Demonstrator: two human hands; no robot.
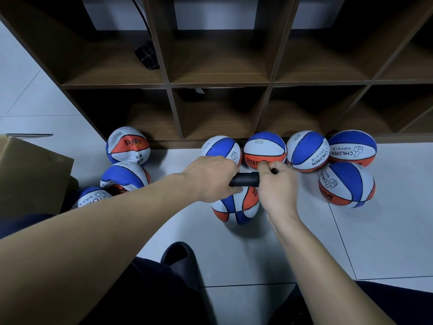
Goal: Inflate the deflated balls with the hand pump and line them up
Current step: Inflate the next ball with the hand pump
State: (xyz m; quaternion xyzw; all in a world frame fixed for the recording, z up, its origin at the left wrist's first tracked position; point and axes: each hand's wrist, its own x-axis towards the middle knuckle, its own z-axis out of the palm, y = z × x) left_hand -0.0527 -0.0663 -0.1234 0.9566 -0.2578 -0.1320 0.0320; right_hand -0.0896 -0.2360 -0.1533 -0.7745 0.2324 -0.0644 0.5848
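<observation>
On the white tiled floor (379,242) in front of me I hold the black hand pump (245,179) level over a ball (236,207) that sits between my arms, blue, white and orange, with dented panels. My left hand (212,178) is wrapped around the pump's barrel, fingers curled under it, firm grip. My right hand (277,187) is closed at the barrel's right end, fingertips pinching something thin and dark there (needle or hose tip, too small to tell). Behind the hands, four round balls stand in a row along the foot of the brown cubby shelf (220,84): first ball (221,148), partly behind my left hand, second ball (264,148), third ball (307,150), fourth ball (352,147), neighbours touching or nearly so. A fifth round ball (346,185) sits just in front of the third and fourth. Off to the left, well apart from that row, three slack balls: one (127,148) against the shelf base, one (125,175) in front of it, one (90,198) half hidden by my left forearm beside a cardboard box (30,174). A black object (146,55) lies in an upper left cubby. My dark slipper (180,259) shows at bottom centre.
</observation>
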